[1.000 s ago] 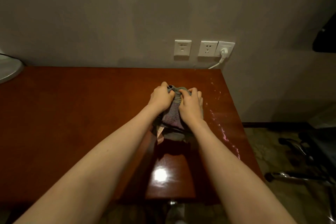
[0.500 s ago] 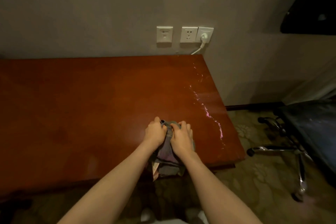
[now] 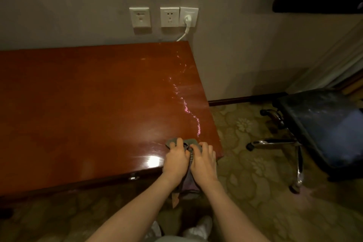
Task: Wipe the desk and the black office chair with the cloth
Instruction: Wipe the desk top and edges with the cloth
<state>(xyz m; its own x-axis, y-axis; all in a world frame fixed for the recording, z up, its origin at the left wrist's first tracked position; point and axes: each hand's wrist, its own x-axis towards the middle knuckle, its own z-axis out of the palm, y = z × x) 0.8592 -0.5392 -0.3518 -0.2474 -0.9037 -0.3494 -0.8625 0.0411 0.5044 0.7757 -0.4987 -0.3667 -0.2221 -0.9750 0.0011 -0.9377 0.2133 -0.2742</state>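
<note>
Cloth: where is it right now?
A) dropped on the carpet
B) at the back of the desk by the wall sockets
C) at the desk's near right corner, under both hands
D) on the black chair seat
C: the left hand and right hand both grip the cloth at the near right corner of the desk, and part of it hangs over the front edge.

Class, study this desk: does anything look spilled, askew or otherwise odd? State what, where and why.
A glistening streak runs down the right side of the desk, from near the back corner toward the cloth. It catches the light like spilled liquid or wet residue; which cannot be told. Nothing else stands out.
</note>
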